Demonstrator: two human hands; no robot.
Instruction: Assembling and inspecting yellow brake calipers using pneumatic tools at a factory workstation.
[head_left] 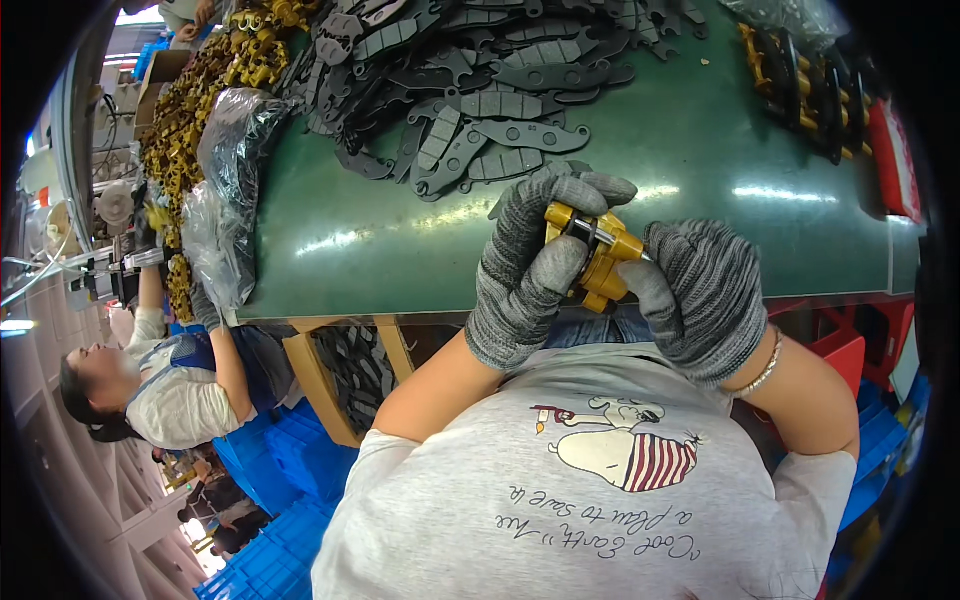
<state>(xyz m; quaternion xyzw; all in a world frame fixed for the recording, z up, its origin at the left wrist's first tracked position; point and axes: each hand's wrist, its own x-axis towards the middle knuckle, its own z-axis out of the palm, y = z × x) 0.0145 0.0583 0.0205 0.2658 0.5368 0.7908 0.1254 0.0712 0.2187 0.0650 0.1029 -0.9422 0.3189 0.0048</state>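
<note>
A gold brake caliper (pixel 604 272) is held up in front of me, just over the table's near edge. My left hand (pixel 520 275), in a grey striped knit glove, wraps round its left side with the thumb across the front. A silver pin (pixel 646 256) sticks out at the caliper's right end. My right hand (pixel 708 300), gloved alike, closes its thumb and fingers about that end; the fingertips partly hide what they pinch. Beyond my hands, a big heap of dark brake pads (pixel 515 135) lies on the green table (pixel 400 250).
At the left, gold calipers (pixel 170 150) are piled beside clear plastic bags (pixel 225 200). Gold and black parts (pixel 810 90) lie at the far right, near a red and white packet (pixel 893 160). A co-worker (pixel 180 385) is at the left. Below the edge stands a cardboard box (pixel 325 385) of pads.
</note>
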